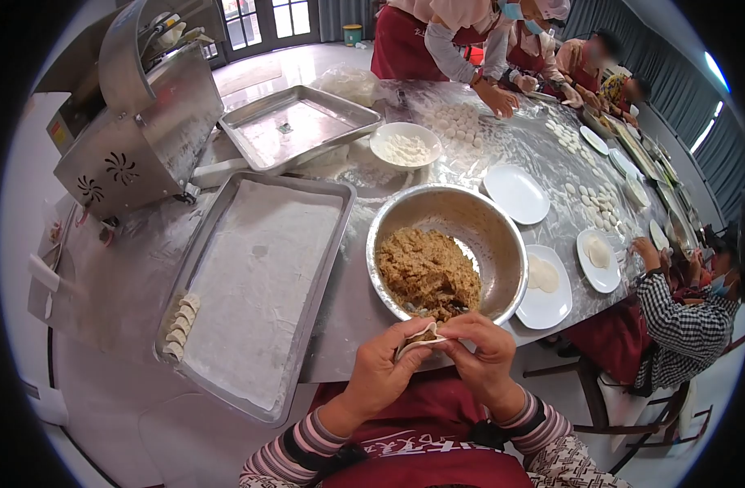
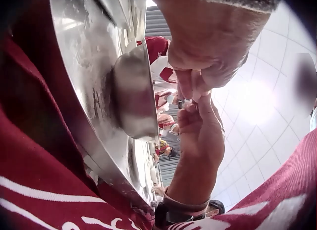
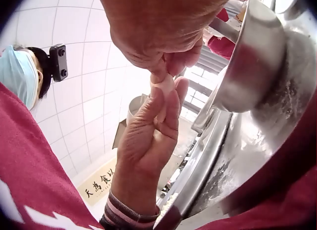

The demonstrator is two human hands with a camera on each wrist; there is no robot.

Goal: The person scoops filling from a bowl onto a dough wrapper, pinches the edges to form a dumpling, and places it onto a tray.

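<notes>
My left hand [image 1: 380, 368] and right hand [image 1: 486, 358] meet at the near rim of the metal bowl. Between them they pinch a dumpling [image 1: 419, 337], a pale folded wrapper whose upper edge gapes a little over brown filling. In the right wrist view the dumpling [image 3: 165, 87] shows as a pale piece between the fingertips of both hands. Brown minced filling [image 1: 425, 272] is heaped in the left part of the big steel bowl [image 1: 510, 276]. Fingers hide most of the wrapper in the left wrist view.
Left of the bowl lies a floured tray [image 1: 258, 268] with several finished dumplings [image 1: 181, 327] along its left edge. A flour bowl [image 1: 405, 146], another tray [image 1: 303, 122] and a steel machine [image 1: 145, 130] stand behind. Plates with wrappers [image 1: 543, 275] sit right; other people work around the table.
</notes>
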